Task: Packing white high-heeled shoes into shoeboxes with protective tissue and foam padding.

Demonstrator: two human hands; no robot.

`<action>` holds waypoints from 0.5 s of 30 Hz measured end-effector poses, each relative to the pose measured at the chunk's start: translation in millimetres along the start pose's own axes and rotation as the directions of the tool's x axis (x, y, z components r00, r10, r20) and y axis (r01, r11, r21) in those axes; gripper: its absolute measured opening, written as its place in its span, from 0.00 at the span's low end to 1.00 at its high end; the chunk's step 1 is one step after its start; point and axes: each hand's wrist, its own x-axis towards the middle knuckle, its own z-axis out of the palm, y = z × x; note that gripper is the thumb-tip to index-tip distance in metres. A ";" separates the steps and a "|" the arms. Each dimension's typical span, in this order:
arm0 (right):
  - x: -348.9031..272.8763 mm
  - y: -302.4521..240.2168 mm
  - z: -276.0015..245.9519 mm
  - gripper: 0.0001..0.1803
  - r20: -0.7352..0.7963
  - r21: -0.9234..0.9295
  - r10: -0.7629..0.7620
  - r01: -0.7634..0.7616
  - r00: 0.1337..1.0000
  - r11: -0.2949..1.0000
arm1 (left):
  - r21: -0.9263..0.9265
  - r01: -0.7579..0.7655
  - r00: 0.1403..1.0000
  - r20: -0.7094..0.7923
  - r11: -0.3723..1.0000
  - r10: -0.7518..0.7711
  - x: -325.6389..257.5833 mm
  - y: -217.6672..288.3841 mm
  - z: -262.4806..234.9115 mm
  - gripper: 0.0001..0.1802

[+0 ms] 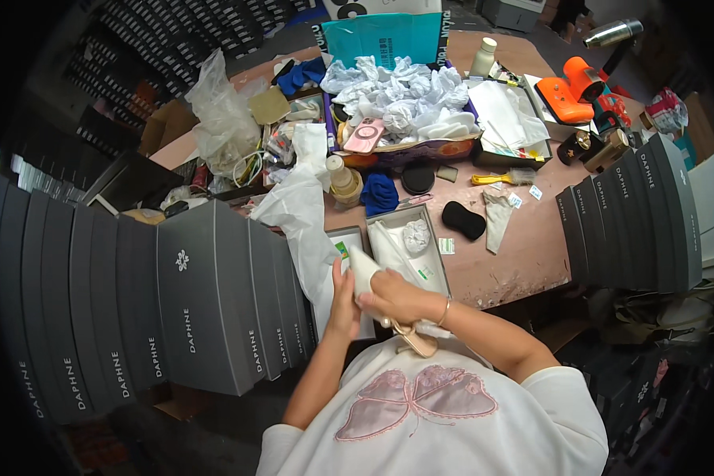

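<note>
A pale, pointed-toe shoe (362, 268) with gold-toned parts near its heel is held just in front of my chest, toe pointing away from me. My right hand (397, 298) wraps round its middle. Along the shoe's left side, my left hand (343, 308) has its fingers stretched upward, close to or touching the toe. Just beyond my hands lies an open shoe box (443, 274), holding a wrapped white piece (387, 246) and a crumpled paper ball (416, 236). Another shallow box part stands left of it, partly covered by white tissue paper (300, 218).
Grey shoe boxes (202, 293) are stacked at left, more boxes (635, 214) at right. A black sponge (463, 220), yellow-handled brush (504, 178), blue cloth (379, 194) and bottle (343, 181) lie or stand beyond. Crumpled paper (404, 99) fills a far carton.
</note>
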 end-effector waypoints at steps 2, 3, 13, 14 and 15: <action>-5.5 -4.8 11.8 0.39 -0.017 -0.128 -0.071 0.068 0.997 0.989 | 0.064 0.051 0.998 0.035 0.997 -0.053 27.6 5.9 0.6 0.27; -4.7 -5.6 11.1 0.40 0.020 -0.184 0.000 0.004 1.000 0.983 | 0.118 0.063 0.996 0.053 0.991 -0.070 35.8 0.9 -4.8 0.27; 5.4 -13.9 29.6 0.37 -0.078 -0.059 -0.004 0.000 0.997 0.998 | 0.157 0.081 0.996 -0.047 0.984 -0.075 21.1 17.0 -4.9 0.24; -6.9 -20.3 20.2 0.37 0.044 -0.076 -0.015 0.018 0.999 0.997 | 0.177 0.062 0.997 0.026 0.982 -0.068 20.5 13.0 -8.1 0.23; -21.3 -25.8 17.7 0.37 0.027 -0.003 -0.074 0.074 0.997 0.997 | 0.144 0.080 0.996 0.027 0.986 -0.085 20.1 7.6 -13.9 0.23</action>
